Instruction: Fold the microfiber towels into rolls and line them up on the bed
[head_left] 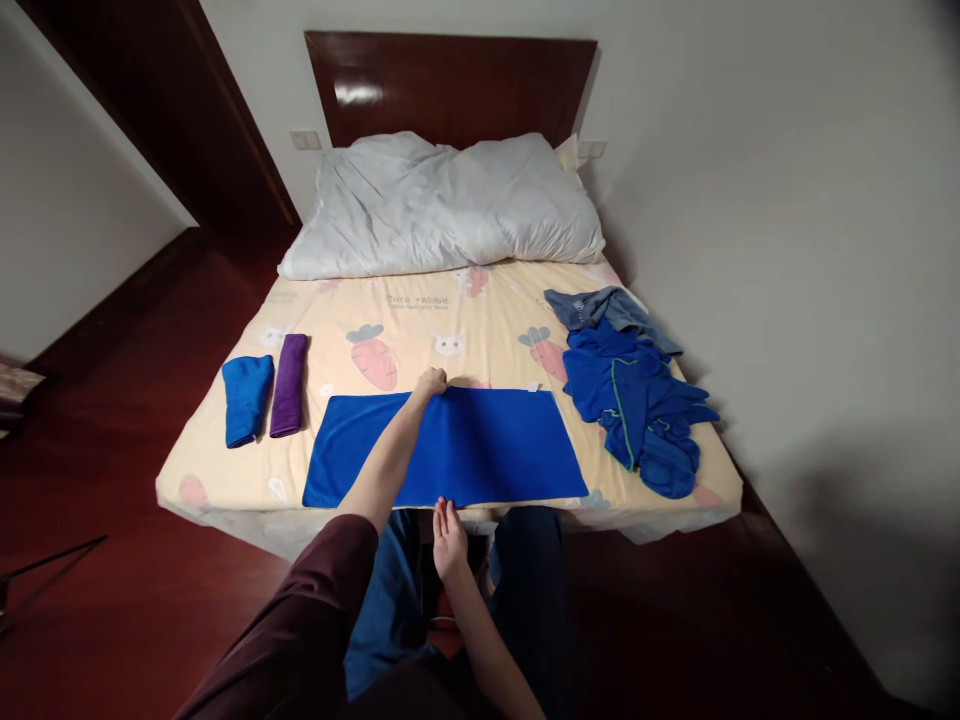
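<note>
Head view: two hands at opposite long edges of a flat blue towel [514, 450] on a bed.
The left hand [433, 381] is curled closed on the far hem near its middle, apparently pinching it; the right hand [449, 540] meets the near hem with fingers straight and together, though whether it grips cannot be told. The towel, spread along the mattress's near edge, looks light, soft and limp, neither slippery nor fragile; a pinch at mid-hem or corners should suit it. Leftward lie a purple rolled towel [289, 387] and a folded blue cloth [247, 400]; rightward, a rumpled blue heap [637, 410]; beyond, a white quilt [457, 205] and wooden headboard [450, 90].
</note>
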